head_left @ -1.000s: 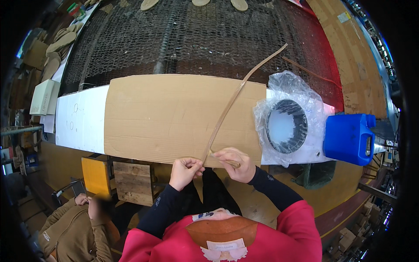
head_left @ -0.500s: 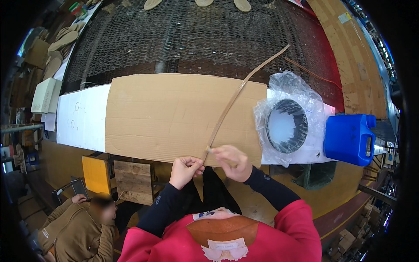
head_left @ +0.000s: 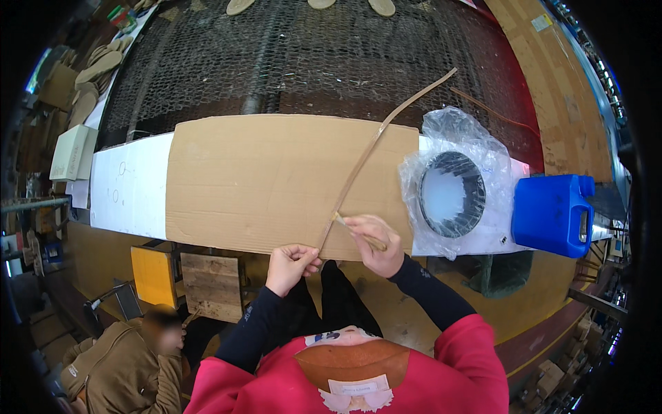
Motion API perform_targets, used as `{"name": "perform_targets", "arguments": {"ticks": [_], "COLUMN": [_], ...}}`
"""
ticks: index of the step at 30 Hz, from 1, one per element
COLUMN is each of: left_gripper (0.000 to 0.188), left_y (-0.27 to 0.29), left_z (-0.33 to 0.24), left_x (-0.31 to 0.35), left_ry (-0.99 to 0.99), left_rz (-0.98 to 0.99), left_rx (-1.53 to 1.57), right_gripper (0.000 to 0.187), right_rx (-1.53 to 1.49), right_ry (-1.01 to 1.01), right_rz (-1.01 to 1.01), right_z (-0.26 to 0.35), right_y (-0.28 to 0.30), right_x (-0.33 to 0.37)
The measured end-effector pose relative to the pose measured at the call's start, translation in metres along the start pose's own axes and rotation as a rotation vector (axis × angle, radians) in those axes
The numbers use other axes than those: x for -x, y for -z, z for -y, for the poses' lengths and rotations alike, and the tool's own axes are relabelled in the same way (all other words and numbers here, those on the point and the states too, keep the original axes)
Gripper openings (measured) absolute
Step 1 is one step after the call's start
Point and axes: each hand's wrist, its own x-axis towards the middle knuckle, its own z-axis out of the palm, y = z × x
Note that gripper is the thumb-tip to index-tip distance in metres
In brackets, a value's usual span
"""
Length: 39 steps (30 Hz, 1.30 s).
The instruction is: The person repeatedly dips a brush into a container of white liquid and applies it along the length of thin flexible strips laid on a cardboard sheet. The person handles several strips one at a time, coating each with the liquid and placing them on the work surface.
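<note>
A long, narrow tan strip (head_left: 363, 158) runs from the near edge of a flat cardboard sheet (head_left: 255, 179) up across it to the far right, onto the dark mesh. My left hand (head_left: 292, 268) pinches the strip's near end between thumb and fingers. In my right hand (head_left: 376, 243) is a small brush (head_left: 374, 242) with a wooden handle, its tip touching the strip a little beyond my left hand. Right of the cardboard sits a round dark tub (head_left: 452, 194) lined with clear plastic and holding a white substance.
A blue jerrycan (head_left: 552, 215) stands right of the tub. Dark wire mesh (head_left: 296, 69) spans the area beyond the cardboard, with several sole-shaped pieces (head_left: 381, 7) at its far edge. A white box (head_left: 73, 152) is at left. Another person (head_left: 127, 359) sits at lower left near a wooden stool (head_left: 211, 286).
My right hand and the brush have moved a little farther along the strip, away from my left hand. My left hand keeps its pinch at the near end.
</note>
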Motion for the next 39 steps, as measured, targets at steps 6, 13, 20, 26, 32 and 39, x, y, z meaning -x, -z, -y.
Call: {"name": "perform_targets", "arguments": {"ticks": [6, 13, 20, 26, 32, 39], "left_gripper": [0.016, 0.016, 0.017, 0.017, 0.017, 0.014], "left_y": [0.001, 0.002, -0.001, -0.001, 0.000, 0.000], "left_z": [0.001, 0.000, 0.001, 0.002, 0.001, 0.005], "left_x": [0.000, 0.001, 0.002, 0.002, 0.003, 0.004], "left_ry": [0.000, 0.005, -0.013, -0.022, -0.027, -0.019], "left_rz": [0.003, 0.013, -0.033, -0.033, -0.047, -0.052], "left_rx": [-0.007, -0.017, -0.003, 0.009, 0.006, 0.013], "right_gripper": [0.029, 0.033, 0.038, 0.036, 0.035, 0.037], "right_rx": [-0.123, 0.102, 0.017, 0.044, -0.189, -0.585], "right_ry": [0.075, -0.180, -0.623, -0.578, -0.667, -0.655], "right_rz": [0.183, -0.461, -0.631, -0.597, -0.630, -0.523], "right_z": [0.021, 0.017, -0.003, -0.031, -0.027, 0.011], "right_y": [-0.005, 0.086, 0.154, 0.146, 0.158, 0.132], "right_x": [0.012, 0.011, 0.014, 0.028, 0.023, 0.000]}}
